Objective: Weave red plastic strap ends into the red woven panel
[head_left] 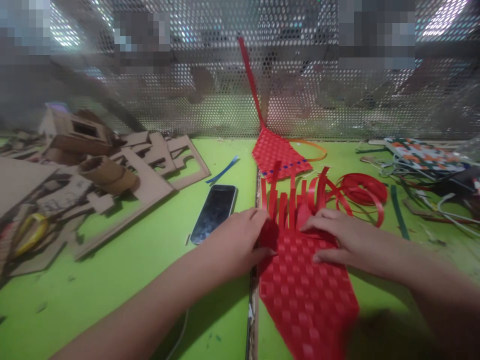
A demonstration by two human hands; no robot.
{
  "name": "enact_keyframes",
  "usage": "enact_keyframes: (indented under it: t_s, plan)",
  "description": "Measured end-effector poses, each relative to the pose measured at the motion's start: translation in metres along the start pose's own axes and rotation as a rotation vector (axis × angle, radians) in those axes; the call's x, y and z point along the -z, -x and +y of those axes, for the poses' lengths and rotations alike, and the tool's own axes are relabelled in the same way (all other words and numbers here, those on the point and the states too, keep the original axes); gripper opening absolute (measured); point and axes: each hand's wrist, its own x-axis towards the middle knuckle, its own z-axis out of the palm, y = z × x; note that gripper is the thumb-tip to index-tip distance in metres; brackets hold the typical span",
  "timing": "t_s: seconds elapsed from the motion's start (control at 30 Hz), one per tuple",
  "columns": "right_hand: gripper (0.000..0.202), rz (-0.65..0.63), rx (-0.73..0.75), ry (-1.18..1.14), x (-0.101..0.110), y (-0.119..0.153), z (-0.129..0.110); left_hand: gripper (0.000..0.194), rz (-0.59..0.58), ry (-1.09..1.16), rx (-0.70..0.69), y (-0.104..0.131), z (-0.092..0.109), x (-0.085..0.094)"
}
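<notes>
I have the woven red piece [305,290] lying directly under both sets of fingers, on the right-hand part of the surface [120,305], just right of the seam [253,325] that divides it. Its long axis runs from the far edge toward the near one, tapering as it comes and leaving the bottom of my view, so I cannot see its tip. At its far end the loose red strips [283,210] stand up, just beyond the fingers and pointing toward the far edge.

The left hand [249,237] is at the left far corner of the weave, the right hand [339,240] on the right side; I judge them about equally near the loose ends. On each, thumb and fingers stand partly parted with red banding between them; from here I cannot tell whether either pinches it.

A red coil [365,190] sits beyond the right hand, toward the surface's far right corner. Straight ahead, a second woven red piece [277,150] is near the far edge. The phone [214,212] lies left of the seam, just past the left forearm.
</notes>
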Motion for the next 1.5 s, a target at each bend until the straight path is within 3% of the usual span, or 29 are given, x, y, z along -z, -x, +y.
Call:
enact_keyframes:
  t_s: [0.17,0.4,0.97,1.3,1.5]
  plan:
    - [0.042,0.0,0.013,0.006,-0.001,0.0,0.003,0.029,0.003,0.072,-0.062,-0.007,-0.014,0.004]
    - [0.043,-0.004,0.005,0.005,0.0,0.0,0.0,0.021,0.004,0.073,-0.084,-0.008,-0.014,0.003]
    - [0.052,-0.004,0.022,0.015,0.003,0.006,0.002,0.016,0.022,0.098,-0.2,-0.005,-0.022,0.003]
    - [0.052,0.012,0.038,0.039,0.001,0.009,0.003,0.015,-0.003,0.037,-0.167,-0.002,-0.014,0.007]
    - [0.051,0.085,0.084,0.077,-0.004,0.019,0.005,0.057,-0.028,-0.062,-0.116,0.001,-0.006,0.01]
